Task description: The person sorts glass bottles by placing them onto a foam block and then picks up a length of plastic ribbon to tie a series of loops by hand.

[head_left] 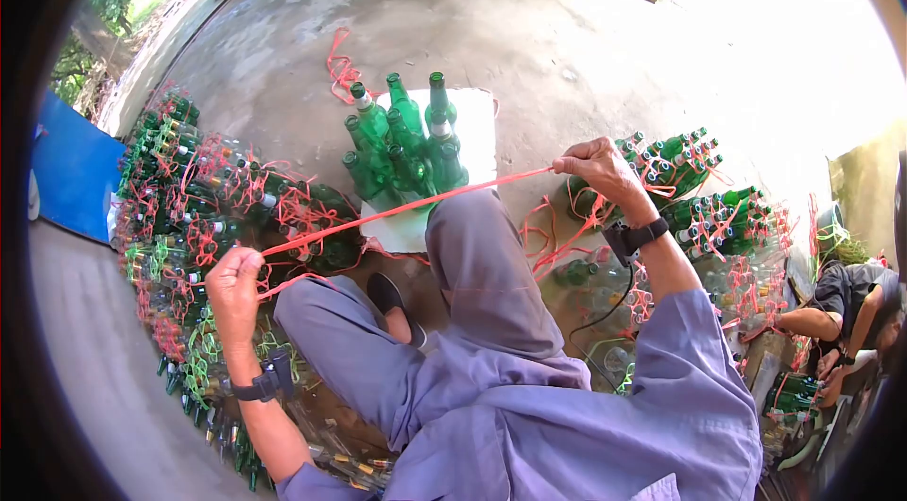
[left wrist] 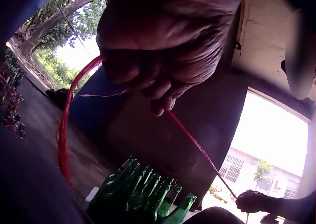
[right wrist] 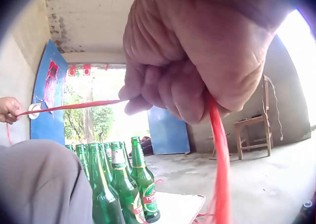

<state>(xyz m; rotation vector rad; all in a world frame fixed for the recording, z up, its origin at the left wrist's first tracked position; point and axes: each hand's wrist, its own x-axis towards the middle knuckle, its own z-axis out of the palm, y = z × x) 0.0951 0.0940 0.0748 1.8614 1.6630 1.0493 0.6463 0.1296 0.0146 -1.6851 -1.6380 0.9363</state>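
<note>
A red plastic twine (head_left: 406, 206) runs taut between my two hands, above the knees. My left hand (head_left: 232, 288) grips one end with curled fingers; a loose length hangs from it in the left wrist view. The right hand (head_left: 602, 172) pinches the other end, higher and further right, and a tail of twine (right wrist: 218, 159) drops from the fist. Beyond the knee, a cluster of green glass bottles (head_left: 406, 137) stands upright on a white board (head_left: 480, 123). In the right wrist view one bottle (right wrist: 146, 187) shows a red and green label.
Bundles of green bottles tied with red twine (head_left: 203, 208) crowd the left side. More bundles (head_left: 723, 218) stand at the right. Loose twine (head_left: 342, 67) lies on the concrete floor behind the board. Another person (head_left: 841, 312) sits at the far right. A wooden chair (right wrist: 252, 135) stands further back.
</note>
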